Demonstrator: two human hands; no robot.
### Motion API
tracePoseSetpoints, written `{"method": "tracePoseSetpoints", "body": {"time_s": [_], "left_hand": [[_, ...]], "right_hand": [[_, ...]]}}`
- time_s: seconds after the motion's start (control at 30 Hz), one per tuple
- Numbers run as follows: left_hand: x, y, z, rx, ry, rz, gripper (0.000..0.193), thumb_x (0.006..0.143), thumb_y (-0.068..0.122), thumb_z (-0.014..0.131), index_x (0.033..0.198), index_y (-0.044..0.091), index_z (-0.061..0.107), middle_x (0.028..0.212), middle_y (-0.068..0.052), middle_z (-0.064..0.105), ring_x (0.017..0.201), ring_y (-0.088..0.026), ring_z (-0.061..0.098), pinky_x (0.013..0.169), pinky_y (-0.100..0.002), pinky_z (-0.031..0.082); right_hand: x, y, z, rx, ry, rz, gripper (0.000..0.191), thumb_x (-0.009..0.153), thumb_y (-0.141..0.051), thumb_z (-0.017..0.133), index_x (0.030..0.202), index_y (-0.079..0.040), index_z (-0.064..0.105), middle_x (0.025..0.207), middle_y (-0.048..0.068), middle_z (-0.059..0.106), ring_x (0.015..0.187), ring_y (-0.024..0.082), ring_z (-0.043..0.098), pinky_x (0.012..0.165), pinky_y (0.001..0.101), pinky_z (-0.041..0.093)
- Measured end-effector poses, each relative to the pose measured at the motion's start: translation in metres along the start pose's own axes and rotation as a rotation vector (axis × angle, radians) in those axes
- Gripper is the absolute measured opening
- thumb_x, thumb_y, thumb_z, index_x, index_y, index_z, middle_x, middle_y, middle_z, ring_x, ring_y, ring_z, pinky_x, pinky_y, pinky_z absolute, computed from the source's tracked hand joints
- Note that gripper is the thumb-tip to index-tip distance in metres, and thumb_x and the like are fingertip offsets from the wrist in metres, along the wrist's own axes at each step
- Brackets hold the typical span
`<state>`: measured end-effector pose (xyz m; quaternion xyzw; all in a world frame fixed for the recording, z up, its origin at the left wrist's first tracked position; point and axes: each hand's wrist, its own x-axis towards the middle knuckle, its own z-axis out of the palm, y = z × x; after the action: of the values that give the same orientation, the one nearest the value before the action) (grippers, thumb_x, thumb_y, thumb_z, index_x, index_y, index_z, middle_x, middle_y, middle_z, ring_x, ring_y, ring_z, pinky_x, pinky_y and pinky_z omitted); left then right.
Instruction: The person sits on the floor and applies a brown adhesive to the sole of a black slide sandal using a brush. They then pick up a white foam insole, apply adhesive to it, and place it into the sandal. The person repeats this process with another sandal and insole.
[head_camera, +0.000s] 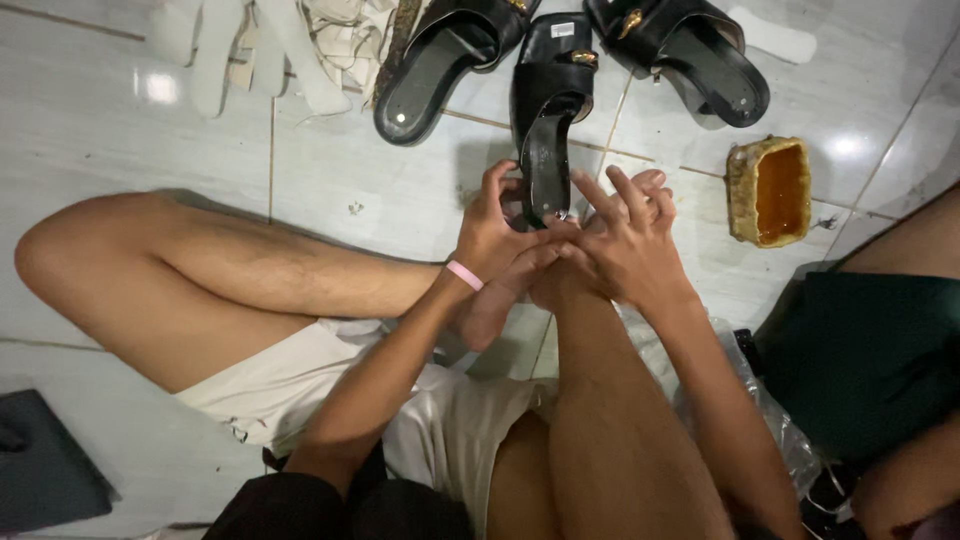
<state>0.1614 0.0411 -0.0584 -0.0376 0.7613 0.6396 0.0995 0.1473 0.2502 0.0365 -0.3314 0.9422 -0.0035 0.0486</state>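
Note:
A black sandal (548, 110) with a gold buckle stands tilted on the tiled floor, heel end toward me. My left hand (493, 238), with a pink band at the wrist, grips the sandal's heel from the left. My right hand (625, 235) touches the heel from the right, fingers spread, thumb and forefinger pressing on its lower edge. Both hands rest above my raised knee and foot.
Two more black sandals (440, 60) (690, 55) lie at the top. A yellow tub of amber glue (768, 192) sits to the right. White soles and straps (270, 50) lie top left. Another person's leg and dark green shorts (870, 360) are at right; a dark mat (45, 470) is bottom left.

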Motion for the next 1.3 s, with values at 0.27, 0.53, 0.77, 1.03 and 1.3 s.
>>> {"method": "tracePoseSetpoints", "body": {"time_s": [0.27,0.53,0.77,1.03,1.3], "left_hand": [[-0.004,0.0,0.006,0.017,0.021,0.016,0.112,0.067,0.037,0.099,0.149,0.005,0.03,0.125,-0.022,0.065,0.112,-0.033,0.069,0.097,-0.04,0.057],[-0.016,0.006,-0.004,0.051,0.04,0.015,0.11,0.066,0.038,0.099,0.147,0.005,0.031,0.12,-0.02,0.067,0.107,-0.032,0.069,0.093,-0.041,0.057],[-0.013,0.008,0.0,0.071,0.079,-0.062,0.113,0.06,0.044,0.099,0.141,0.002,0.033,0.108,-0.018,0.067,0.096,-0.034,0.068,0.083,-0.043,0.056],[-0.009,0.012,0.002,0.064,0.076,-0.047,0.111,0.059,0.045,0.097,0.141,0.0,0.036,0.107,-0.018,0.067,0.095,-0.032,0.069,0.083,-0.041,0.057],[-0.003,0.02,0.002,0.087,0.079,-0.028,0.112,0.06,0.042,0.097,0.142,-0.002,0.035,0.112,-0.019,0.067,0.102,-0.033,0.069,0.089,-0.041,0.055]], "right_hand": [[-0.006,-0.002,0.011,-0.033,0.059,0.066,0.034,0.109,-0.054,0.055,0.135,-0.044,0.074,0.168,0.009,0.035,0.152,0.03,0.023,0.121,0.052,0.016],[-0.01,-0.014,0.006,-0.211,0.127,-0.014,0.037,0.109,-0.059,0.054,0.137,-0.049,0.075,0.167,0.002,0.036,0.153,0.025,0.023,0.122,0.049,0.014],[-0.003,-0.024,0.011,-0.151,0.12,0.064,0.034,0.109,-0.053,0.057,0.136,-0.043,0.075,0.167,0.005,0.037,0.152,0.028,0.024,0.122,0.0497,0.013],[0.01,-0.026,0.022,-0.095,0.127,0.216,0.031,0.114,-0.035,0.054,0.136,-0.039,0.076,0.17,0.009,0.031,0.152,0.033,0.023,0.12,0.0515,0.012],[0.036,-0.027,0.018,-0.013,0.161,0.239,0.028,0.109,-0.034,0.063,0.134,-0.036,0.077,0.169,0.011,0.031,0.152,0.033,0.026,0.116,0.055,0.022]]}}
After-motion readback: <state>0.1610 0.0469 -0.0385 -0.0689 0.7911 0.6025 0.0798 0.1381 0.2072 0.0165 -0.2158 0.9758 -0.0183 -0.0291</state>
